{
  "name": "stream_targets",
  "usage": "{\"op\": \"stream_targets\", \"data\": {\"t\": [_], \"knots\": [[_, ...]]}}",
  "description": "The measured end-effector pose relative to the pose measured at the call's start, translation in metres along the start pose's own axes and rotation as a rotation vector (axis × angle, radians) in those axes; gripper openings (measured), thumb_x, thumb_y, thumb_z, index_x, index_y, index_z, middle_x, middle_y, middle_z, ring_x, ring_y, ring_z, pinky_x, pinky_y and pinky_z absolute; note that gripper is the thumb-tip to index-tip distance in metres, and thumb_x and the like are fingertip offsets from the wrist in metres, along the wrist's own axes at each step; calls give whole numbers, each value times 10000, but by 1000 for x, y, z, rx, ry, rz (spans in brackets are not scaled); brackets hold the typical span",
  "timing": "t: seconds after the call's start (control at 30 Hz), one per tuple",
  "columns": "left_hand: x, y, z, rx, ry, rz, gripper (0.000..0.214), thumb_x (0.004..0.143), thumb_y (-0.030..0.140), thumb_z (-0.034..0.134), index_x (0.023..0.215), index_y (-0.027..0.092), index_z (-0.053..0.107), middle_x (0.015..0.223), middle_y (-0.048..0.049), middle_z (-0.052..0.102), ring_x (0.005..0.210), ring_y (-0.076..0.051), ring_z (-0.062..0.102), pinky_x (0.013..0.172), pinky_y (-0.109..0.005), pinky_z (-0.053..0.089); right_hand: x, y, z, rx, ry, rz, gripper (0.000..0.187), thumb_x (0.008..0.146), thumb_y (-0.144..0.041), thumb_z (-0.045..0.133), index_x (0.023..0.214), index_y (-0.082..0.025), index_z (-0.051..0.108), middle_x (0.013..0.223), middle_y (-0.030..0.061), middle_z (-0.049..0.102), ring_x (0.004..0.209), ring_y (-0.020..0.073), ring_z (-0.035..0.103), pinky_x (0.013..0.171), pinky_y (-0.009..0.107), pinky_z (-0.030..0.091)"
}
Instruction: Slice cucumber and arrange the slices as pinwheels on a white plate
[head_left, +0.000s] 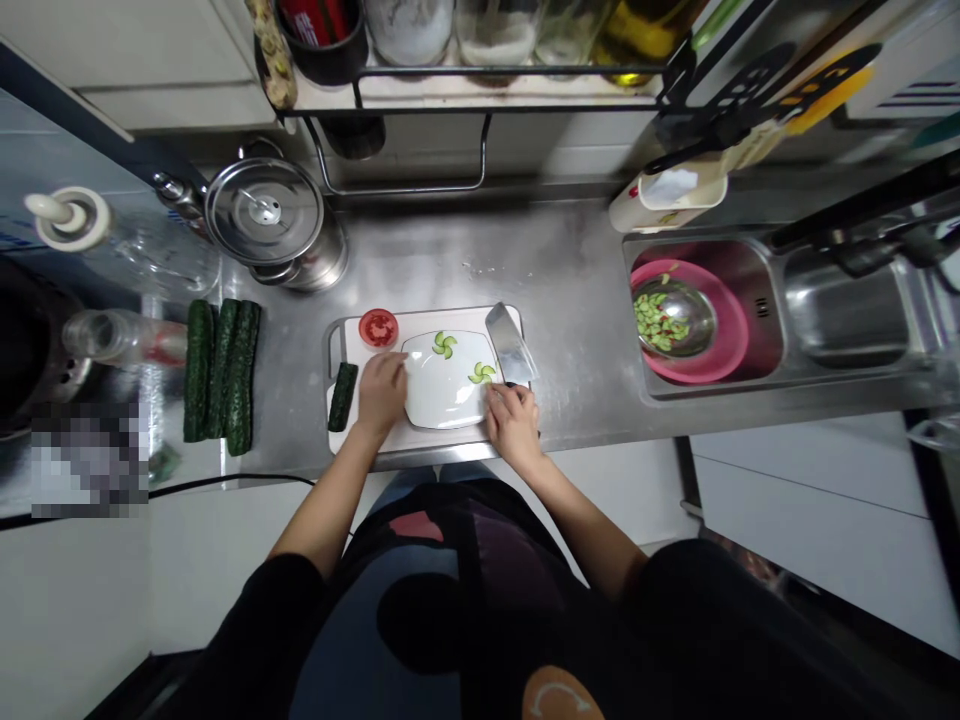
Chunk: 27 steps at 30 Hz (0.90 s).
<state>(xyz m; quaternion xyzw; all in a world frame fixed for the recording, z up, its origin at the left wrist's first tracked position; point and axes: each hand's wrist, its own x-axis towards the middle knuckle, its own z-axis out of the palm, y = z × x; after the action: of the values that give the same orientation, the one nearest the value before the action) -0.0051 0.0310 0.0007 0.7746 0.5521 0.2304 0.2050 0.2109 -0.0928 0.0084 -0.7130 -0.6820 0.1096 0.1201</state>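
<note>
A white plate (448,392) lies on a white cutting board (420,438). Two fans of thin green cucumber slices (444,345) sit on it, one near the far rim and one near the right rim. At the plate's left rim is my left hand (382,393), slightly blurred, its fingers closed on the edge. My right hand (514,417) has bent fingers at the right rim, close to the nearer fan. A cleaver (511,343) rests on the board's right side, its handle partly under my right hand. Left of the plate are a cut tomato half (378,328) and a cucumber piece (343,397).
Several whole cucumbers (240,378) lie at the left beside a glass jar (112,337). A lidded steel pot (300,230) stands behind. In the right sink, a pink basin (731,330) holds a bowl of cut pieces (660,318). A condiment rack (480,95) overhangs the back.
</note>
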Motion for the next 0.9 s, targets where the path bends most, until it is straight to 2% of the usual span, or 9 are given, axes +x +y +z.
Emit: {"op": "stream_targets", "data": {"t": [0.07,0.17,0.37,0.6,0.77,0.9], "knots": [[-7,-12,-11,33,17,-205,248,848,194,480,994,142,673,949,-103,672,879,-199,605,833,-337,468,-4,-8,1,26,9,-40,352,925,-190,422,1200,-169,641,1212,124,565,1103,284,369,834,389,393],[-12,-20,-17,77,-34,-356,205,807,219,554,948,129,672,866,-95,667,825,-207,606,797,-323,471,-9,-24,5,63,-16,-104,336,931,-198,440,1199,-182,643,1190,119,574,1101,279,381,837,379,396],[-6,-14,-9,79,-76,-409,224,834,339,580,911,144,657,890,-103,669,820,-213,607,782,-313,463,-12,-48,12,123,-84,-184,328,934,-214,468,1214,-199,638,1190,116,581,1101,266,385,845,373,407],[1,-7,-13,-28,-62,-510,103,759,261,650,751,166,609,758,-51,659,767,-184,602,731,-273,433,-13,-49,12,199,-67,-143,321,934,-218,458,1179,-208,664,1157,115,598,1094,264,398,847,387,415],[4,-5,-25,-275,-91,-710,159,674,263,708,668,172,577,629,16,596,614,-124,535,631,-235,389,-3,-49,14,378,-25,-80,293,920,-221,458,1097,-199,690,1062,106,629,1051,250,454,896,412,423],[0,5,-35,-688,-263,-812,279,573,319,776,665,161,565,547,51,536,507,-72,452,539,-201,344,18,-54,11,639,-16,41,266,890,-253,466,1072,-184,646,1012,89,646,974,209,533,851,354,459]]}}
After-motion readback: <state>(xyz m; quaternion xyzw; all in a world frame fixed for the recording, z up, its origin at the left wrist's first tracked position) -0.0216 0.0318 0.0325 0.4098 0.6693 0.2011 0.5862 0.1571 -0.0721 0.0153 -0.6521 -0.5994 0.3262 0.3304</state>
